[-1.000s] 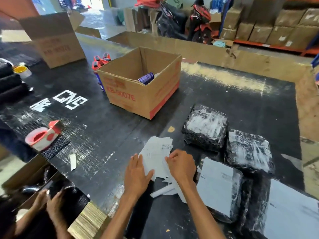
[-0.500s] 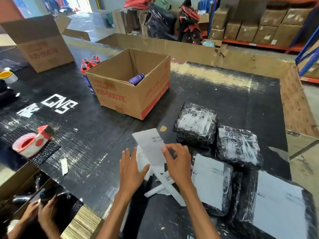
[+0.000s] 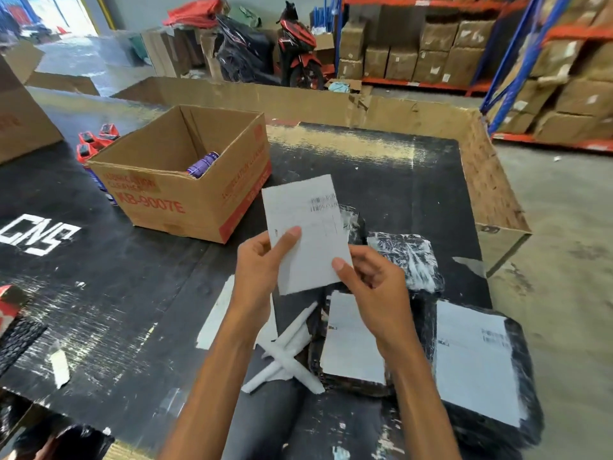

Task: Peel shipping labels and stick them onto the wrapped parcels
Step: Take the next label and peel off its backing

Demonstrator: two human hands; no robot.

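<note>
Nearest, between the two forearms: a heap of rolled liner strips (image 3: 292, 355) on the black tabletop (image 3: 132, 277). Likely spent backings, dropped close by to keep the work zone free. Under the left forearm, flat white sheets (image 3: 215, 313), probably the label supply, kept within easy reach.

Under the right wrist: a labelled parcel (image 3: 351, 346), black wrap with its white face up. Just outside the right forearm, a second labelled parcel (image 3: 474, 363). Both look finished and sit closest to the body.

The hands are raised above the tabletop and apart, each clamped on one side of a single label (image 3: 306, 234). The left hand (image 3: 262, 270) pinches the left edge, thumb on the printed face, fingers behind. The right hand (image 3: 374, 287) pinches the lower right corner, thumb in front. The sheet is upright and slightly tilted, barcode (image 3: 323, 202) at top right, facing the wearer. That hold suits reading it and working a corner loose. Judgement: the peel is about to start. Whether the backing has separated yet, I cannot tell.

Just beyond the right hand: a bare parcel (image 3: 408, 257), shiny black wrap, no label. Another unlabelled parcel (image 3: 353, 220) is partly hidden behind the label. Probable targets, one reach ahead.

Farther, ahead-left of the left hand: an open cardboard box (image 3: 159, 194) with a purple can (image 3: 203, 162) inside, and red-capped cans (image 3: 96, 141) at its far left side.

Far beyond: a cardboard wall (image 3: 331, 101), a motorbike (image 3: 298, 51), shelving with cartons (image 3: 431, 51).
</note>
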